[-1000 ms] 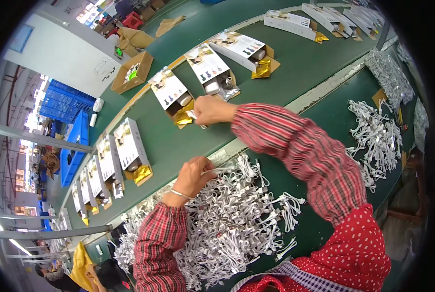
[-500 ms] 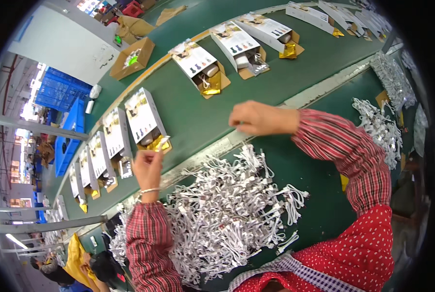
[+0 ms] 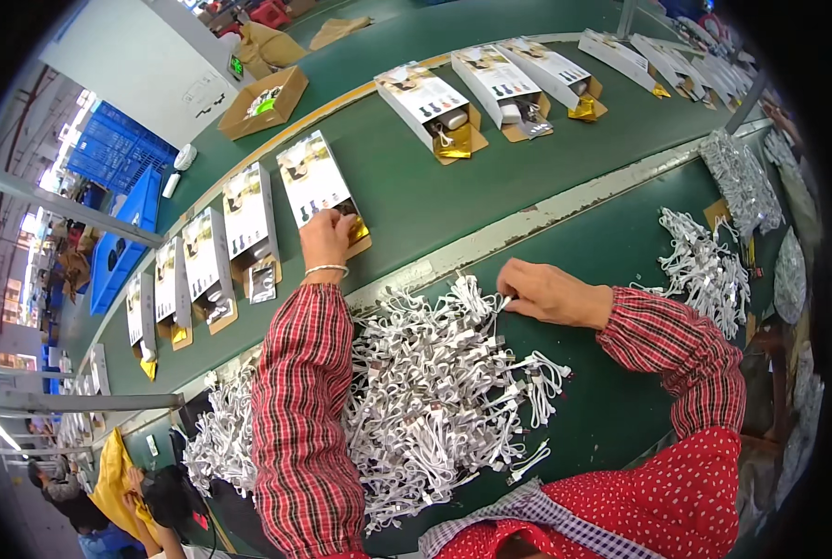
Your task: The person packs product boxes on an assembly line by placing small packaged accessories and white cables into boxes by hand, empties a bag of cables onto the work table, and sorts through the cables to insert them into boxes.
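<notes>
Many thin white cables [image 3: 434, 419], folded into small bundles, loosely heaped

Moved left hand [image 3: 325, 242] off white cable pile [image 3: 434, 401], onto open end of white printed carton [image 3: 311, 177]. Pulled right hand [image 3: 555, 293] back from conveyor belt [image 3: 388, 210] to pile's upper-right edge. Shifted cartons [image 3: 423, 93] rightward; now showing white cable [image 3: 438, 133] in the one previously by right hand.
</notes>
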The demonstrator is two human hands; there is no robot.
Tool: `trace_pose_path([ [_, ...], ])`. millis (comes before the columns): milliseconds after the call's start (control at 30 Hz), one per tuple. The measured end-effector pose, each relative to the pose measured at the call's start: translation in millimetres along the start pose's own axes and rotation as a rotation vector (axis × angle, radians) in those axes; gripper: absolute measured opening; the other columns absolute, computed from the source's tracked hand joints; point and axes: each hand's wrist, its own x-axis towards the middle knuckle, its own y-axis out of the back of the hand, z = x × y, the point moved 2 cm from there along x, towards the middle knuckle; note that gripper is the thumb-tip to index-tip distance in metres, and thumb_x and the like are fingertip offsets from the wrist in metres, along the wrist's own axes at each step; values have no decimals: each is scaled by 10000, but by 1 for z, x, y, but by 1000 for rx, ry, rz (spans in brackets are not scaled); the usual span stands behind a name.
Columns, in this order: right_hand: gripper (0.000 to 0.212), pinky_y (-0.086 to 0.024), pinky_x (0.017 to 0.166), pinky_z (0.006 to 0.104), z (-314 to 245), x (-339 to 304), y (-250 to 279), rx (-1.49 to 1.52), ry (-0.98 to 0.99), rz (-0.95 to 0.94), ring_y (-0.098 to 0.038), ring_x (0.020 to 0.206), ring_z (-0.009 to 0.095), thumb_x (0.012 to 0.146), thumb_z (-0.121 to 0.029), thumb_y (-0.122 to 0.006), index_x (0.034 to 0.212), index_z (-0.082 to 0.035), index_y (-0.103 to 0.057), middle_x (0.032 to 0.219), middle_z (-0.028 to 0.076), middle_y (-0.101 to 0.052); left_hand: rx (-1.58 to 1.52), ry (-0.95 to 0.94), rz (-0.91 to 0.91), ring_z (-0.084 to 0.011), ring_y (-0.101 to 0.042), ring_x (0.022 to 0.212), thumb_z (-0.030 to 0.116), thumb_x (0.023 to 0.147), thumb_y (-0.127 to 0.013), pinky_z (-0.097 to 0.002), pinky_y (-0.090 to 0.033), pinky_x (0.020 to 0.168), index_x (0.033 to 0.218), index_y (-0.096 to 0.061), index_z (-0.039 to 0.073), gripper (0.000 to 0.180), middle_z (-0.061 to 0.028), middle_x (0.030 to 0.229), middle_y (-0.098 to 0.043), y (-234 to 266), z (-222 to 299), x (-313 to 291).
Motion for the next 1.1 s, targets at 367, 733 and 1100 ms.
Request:
trace_pose_path([
  [367,193,-397,434,200,-92,69,47,444,-263,-217,-519,511,38,837,-206,-659,832,-20,-612,637,10,-608,148,-489,-313,-347,-588,883,78,785,-629,-434,-490,738,1109,-537,69,337,-144,1030,-572,66,-10,-74],
  [733,157,-439,432,224,-108,312,-148,776,-372,37,-566,522,98,806,-78,-619,712,42,-582,638,64,-595,-27,-333,-767,-362,-585,874,145,843,-602,-403,-477,754,1015,-616,16,215,-187,962,-571,175,-37,-135],
  [1100,202,-498,612,305,-114,229,-114,43,61,-54,-621,666,180,815,-189,-606,858,7,-621,755,106,-642,-41,-230,-606,-250,-588,747,85,783,-651,-339,-475,655,876,-643,23,112,-139,842,-567,193,-102,-129],
])
